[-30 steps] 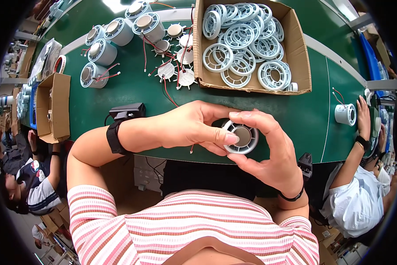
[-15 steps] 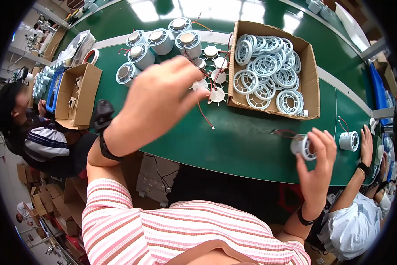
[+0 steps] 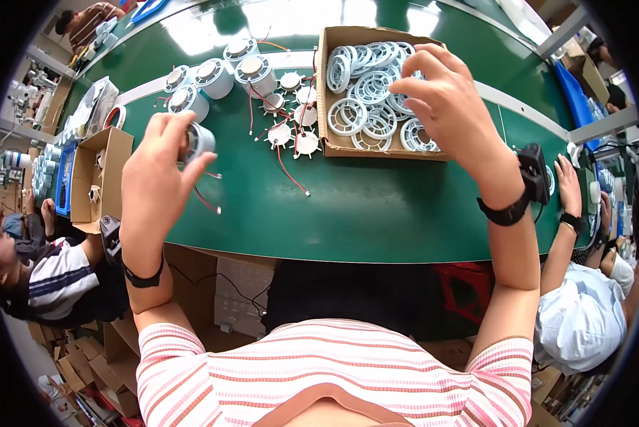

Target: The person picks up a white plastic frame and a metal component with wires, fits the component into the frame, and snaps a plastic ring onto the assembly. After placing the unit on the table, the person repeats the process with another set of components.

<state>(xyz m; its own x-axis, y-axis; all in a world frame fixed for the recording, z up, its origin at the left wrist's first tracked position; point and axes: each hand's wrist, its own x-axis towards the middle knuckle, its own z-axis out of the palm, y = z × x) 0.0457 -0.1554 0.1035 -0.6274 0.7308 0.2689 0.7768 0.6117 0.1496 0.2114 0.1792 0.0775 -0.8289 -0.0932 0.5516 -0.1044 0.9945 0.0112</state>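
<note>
At the left of the green bench, my left hand point(image 3: 156, 171) is closed around a light blue cylindrical housing point(image 3: 201, 142). It is tilted, and thin wires with small white plugs hang near it. Just behind stand several similar housings point(image 3: 211, 78) with round, pale discs on top. My right hand point(image 3: 444, 99) reaches over a cardboard box point(image 3: 322, 107) of light blue spoked rings point(image 3: 376, 89). Its fingers are curled but apart, with no ring visibly held. Between the housings and the box lie several white discs point(image 3: 307, 144) with short spokes and red-black wires.
To the left are a smaller cardboard box point(image 3: 113, 167) and a blue tray point(image 3: 65, 178), with a person seated beside them. A co-worker's hand point(image 3: 568, 185) rests on the bench at the right, near another housing point(image 3: 550, 180). A metal post point(image 3: 565, 46) rises at the far right.
My left hand has moved back left and taken one housing from the group. My right hand has released the housing it held and moved to the box of rings. The view has shifted right.
</note>
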